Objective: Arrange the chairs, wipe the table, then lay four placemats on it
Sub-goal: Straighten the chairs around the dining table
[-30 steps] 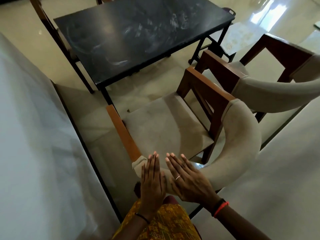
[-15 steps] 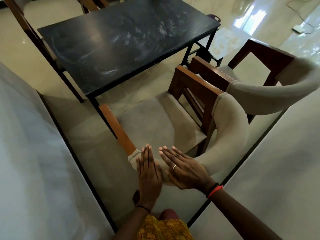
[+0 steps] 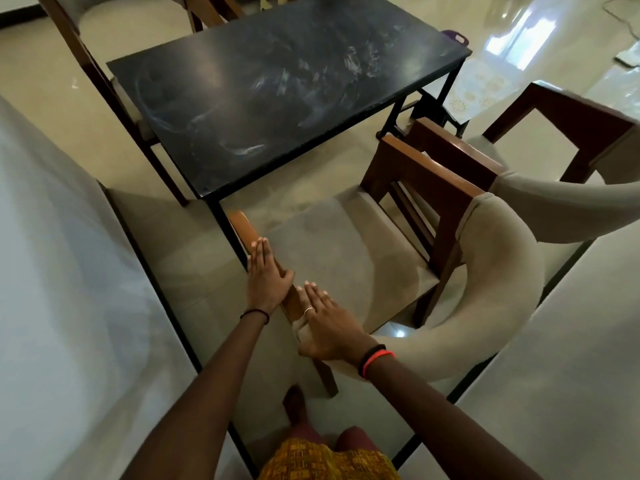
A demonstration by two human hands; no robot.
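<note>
A wooden armchair (image 3: pixel 349 251) with a beige seat and curved padded back stands in front of me, facing the black table (image 3: pixel 277 81), whose top is smeared with pale streaks. My left hand (image 3: pixel 266 275) lies flat with straight fingers along the chair's left wooden armrest. My right hand (image 3: pixel 325 323) rests flat on the padded end of the backrest just behind that armrest. A second matching chair (image 3: pixel 554 188) stands close to the right of the first. More chairs (image 3: pixel 104 36) stand at the table's far left.
A patterned mat (image 3: pixel 474 91) lies on a small dark stool beyond the table's right end. Pale surfaces with dark edges rise at the left (image 3: pixel 52 271) and right (image 3: pixel 571 341) of me. The floor is glossy tile.
My left hand slid forward from the backrest's end onto the wooden armrest. My right hand stayed on the padded end. The view has drawn back, and the chair has shifted relative to the table.
</note>
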